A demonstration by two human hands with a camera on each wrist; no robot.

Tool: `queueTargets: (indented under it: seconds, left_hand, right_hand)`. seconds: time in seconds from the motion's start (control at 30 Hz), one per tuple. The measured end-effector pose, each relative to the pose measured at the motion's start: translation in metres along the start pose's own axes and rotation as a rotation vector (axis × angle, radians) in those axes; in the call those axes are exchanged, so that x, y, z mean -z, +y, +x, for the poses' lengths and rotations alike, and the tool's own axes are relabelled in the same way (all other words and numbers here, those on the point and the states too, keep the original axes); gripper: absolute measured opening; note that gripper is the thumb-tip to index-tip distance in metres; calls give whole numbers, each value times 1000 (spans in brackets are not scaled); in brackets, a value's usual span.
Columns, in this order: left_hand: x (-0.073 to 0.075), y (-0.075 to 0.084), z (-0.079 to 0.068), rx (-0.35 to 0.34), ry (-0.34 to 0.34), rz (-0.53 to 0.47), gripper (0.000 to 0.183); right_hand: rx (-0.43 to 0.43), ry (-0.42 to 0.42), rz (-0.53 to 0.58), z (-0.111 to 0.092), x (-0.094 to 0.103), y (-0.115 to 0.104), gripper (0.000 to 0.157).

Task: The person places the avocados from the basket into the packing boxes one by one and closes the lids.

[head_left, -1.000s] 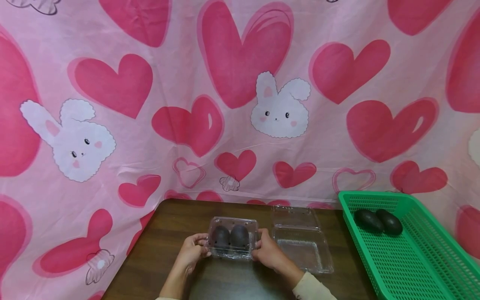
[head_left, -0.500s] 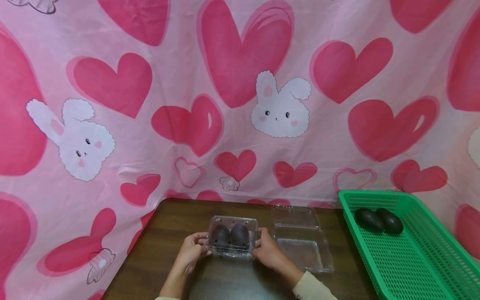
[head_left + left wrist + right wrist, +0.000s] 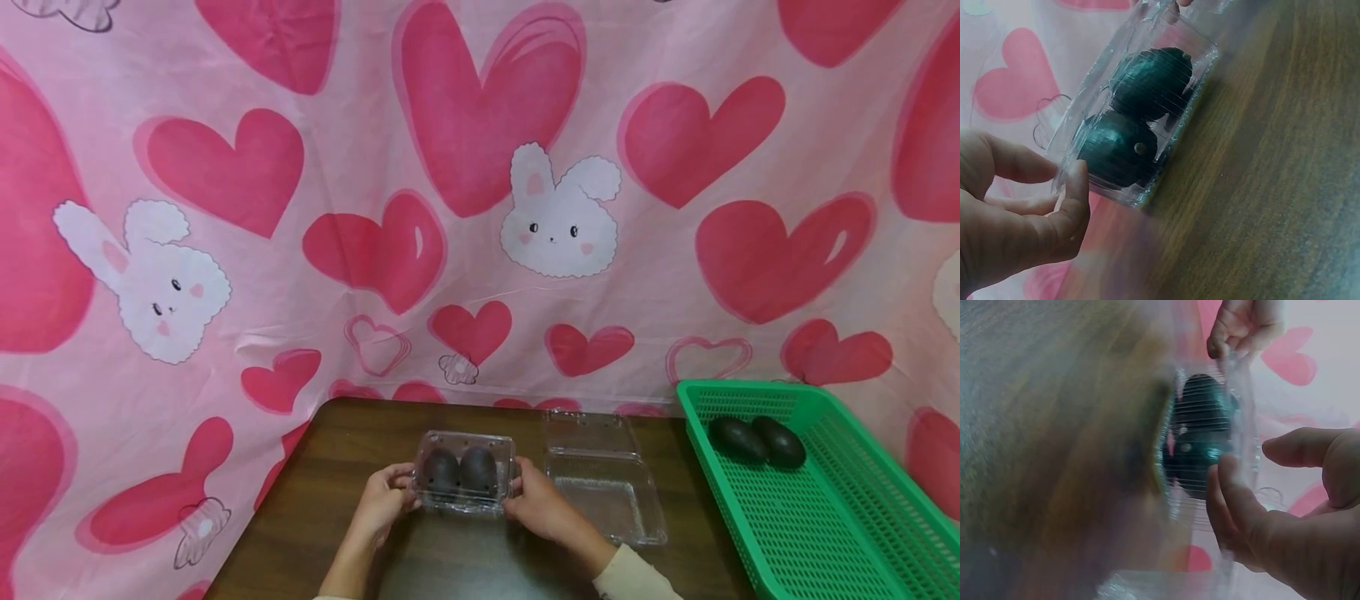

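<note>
A clear plastic clamshell box (image 3: 465,506) with its lid down stands at the middle of the table. Inside it two dark avocados (image 3: 1117,149) lie side by side, their skins showing through the plastic. My left hand (image 3: 381,502) pinches the rim at the box's left end between thumb and fingers. At the opposite end my right hand (image 3: 540,504) holds the rim, thumb on one side and fingers on the other, as the right wrist view shows. The far sides of the avocados are hidden.
A second clear clamshell box (image 3: 606,498) lies unfolded on the wooden table (image 3: 315,517), right of my right hand. Farther right, a green plastic basket (image 3: 810,533) holds two more dark avocados (image 3: 757,442). A pink heart-printed cloth (image 3: 360,133) hangs behind the table.
In the head view the near edge of the held box has shifted slightly upward. Both hands keep the same grip, and the other box and basket stay where they were.
</note>
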State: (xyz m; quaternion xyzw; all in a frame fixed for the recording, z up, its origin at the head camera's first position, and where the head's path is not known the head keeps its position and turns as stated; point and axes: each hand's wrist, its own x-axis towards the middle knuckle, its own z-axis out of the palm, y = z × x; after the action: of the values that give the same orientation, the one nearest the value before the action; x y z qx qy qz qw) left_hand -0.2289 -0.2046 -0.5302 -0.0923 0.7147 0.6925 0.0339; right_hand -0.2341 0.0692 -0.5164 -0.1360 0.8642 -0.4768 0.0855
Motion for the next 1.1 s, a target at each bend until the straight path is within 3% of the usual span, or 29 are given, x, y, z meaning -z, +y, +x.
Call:
queueTargets:
  seconds: [0.13,0.27,0.43,0.7,0.9,1.1]
  left_hand:
    - [1,0,1,-7,10,28,48]
    - [3,2,3,-40,33,90,48]
    - [3,14,1,-107,82,210,45]
    - [-3,36,-5,-223,171,363,40]
    - [-19,52,-12,-291,140,362,42]
    - [-37,65,-19,-353,45,327,45]
  right_hand:
    - [31,6,-48,-7,8,-9,76]
    - [85,14,-23,-15,16,-12,68]
    - [109,53,-10,-24,31,-13,58]
    - [105,171,-78,-43,62,-20,45]
    - [29,222,-140,-60,86,-18,45]
    - [-13,229,-142,-78,112,-11,48]
